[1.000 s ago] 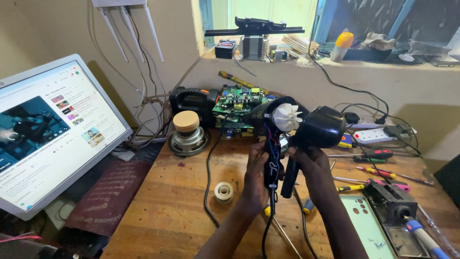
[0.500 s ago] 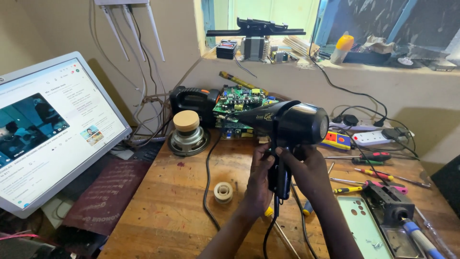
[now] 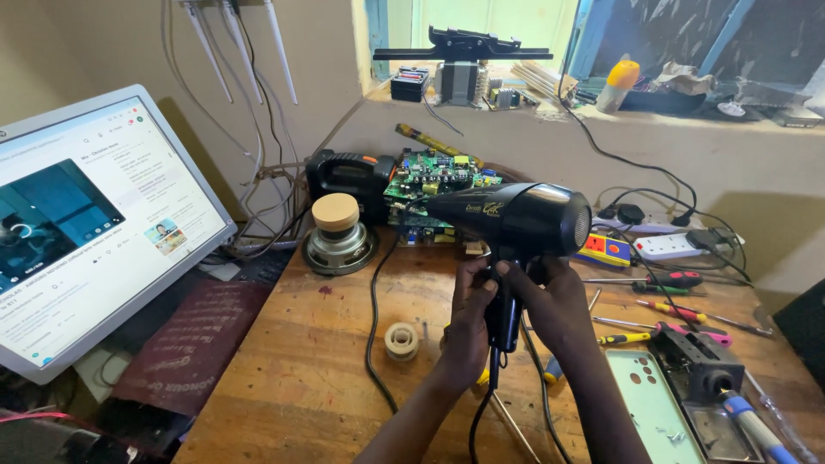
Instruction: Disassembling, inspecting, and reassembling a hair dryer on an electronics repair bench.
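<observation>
Both hands close around the handle of a black hair dryer (image 3: 516, 225): left hand (image 3: 468, 322) fingers curled on its left side, right hand (image 3: 554, 309) wrapped on its right, holding it upright above the wooden workbench (image 3: 292, 387). A firm 2-handed hold seems wise, keeping the cord clear; behind the dryer sits a green circuit board (image 3: 430, 185), left of it a small speaker (image 3: 337, 232), right of it screwdrivers (image 3: 679, 307)
</observation>
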